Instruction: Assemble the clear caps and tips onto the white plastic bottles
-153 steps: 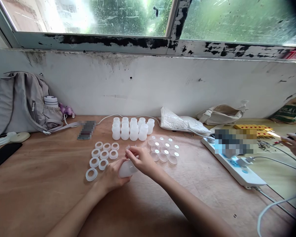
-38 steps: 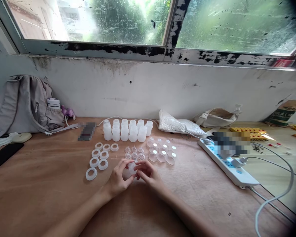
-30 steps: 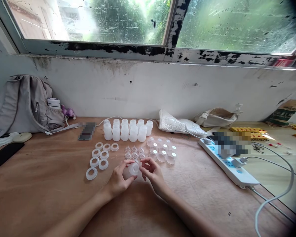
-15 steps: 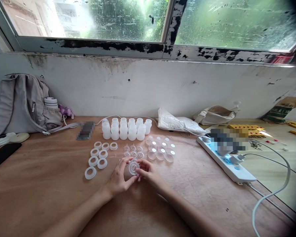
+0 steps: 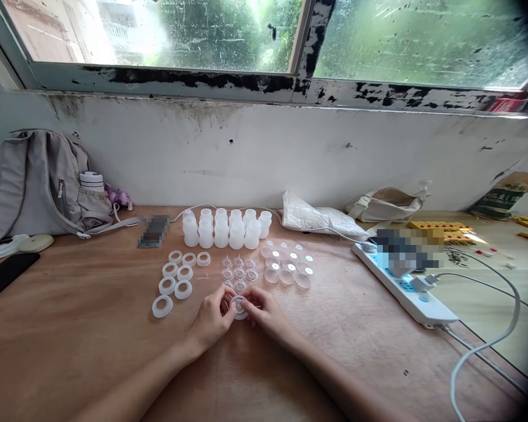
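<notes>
Translucent round plastic ring [image 5: 239, 306] sat near the middle of the reddish-brown wooden table [image 5: 92, 316], its rim pinched by the curled fingers of my left hand [image 5: 214, 313] and my right hand [image 5: 265, 313]. Just beyond it lay small clear round plastic pieces [image 5: 238, 274]; to the left, 8 frosted plastic rings [image 5: 162, 315]; to the right, shallow clear plastic discs [image 5: 287, 278]. Frosted white plastic bottles [image 5: 221, 232] stood at the far side.

Bottles [image 5: 221, 234] and rings [image 5: 155, 306] rowed on a table [image 5: 92, 328] suggest a workroom.
</notes>
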The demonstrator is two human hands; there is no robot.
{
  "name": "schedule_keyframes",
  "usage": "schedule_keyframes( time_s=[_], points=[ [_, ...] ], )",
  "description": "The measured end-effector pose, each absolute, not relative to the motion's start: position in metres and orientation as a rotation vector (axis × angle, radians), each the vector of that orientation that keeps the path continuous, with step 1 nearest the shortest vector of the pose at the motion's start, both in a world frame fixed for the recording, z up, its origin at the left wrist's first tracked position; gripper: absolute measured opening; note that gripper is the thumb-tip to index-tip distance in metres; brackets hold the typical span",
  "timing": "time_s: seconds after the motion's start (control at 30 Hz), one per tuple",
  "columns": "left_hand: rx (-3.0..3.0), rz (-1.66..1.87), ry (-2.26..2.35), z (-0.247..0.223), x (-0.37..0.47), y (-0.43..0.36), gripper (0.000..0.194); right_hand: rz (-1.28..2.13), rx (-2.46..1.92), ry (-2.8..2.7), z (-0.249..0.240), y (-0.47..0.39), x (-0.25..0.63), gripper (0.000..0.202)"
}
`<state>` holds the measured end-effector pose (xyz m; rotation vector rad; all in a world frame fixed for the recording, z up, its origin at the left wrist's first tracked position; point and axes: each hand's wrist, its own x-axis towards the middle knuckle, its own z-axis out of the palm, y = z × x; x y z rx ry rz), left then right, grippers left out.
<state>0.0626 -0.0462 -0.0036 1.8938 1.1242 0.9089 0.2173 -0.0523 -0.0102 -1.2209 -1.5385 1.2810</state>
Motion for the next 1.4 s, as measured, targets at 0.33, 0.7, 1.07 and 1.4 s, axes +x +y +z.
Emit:
schedule_keyframes(
  time_s=[0.33,0.7,1.07,1.4],
  points=[
    [1.823,0.878,1.162,-0.008,0.066,-0.048,0.007,0.988,-1.224,-1.681,-0.012,-0.053,0.219,0.01],
    [1.713,0.945,1.212,-0.012,0.068,-0.045,0.009,1.051,-1.236,-1.57,-0.008,-0.054,0.211,0.009],
    [1.763,0.897,1.111,-0.01,0.066,-0.044,0.029,1.166,-1.16,-1.523,-0.013,-0.052,0.215,0.015],
    [1.763,0.879,1.132,-0.009,0.065,-0.043,0.024,1.089,-1.171,-1.606,-0.018,-0.052,0.215,0.016]
  ],
)
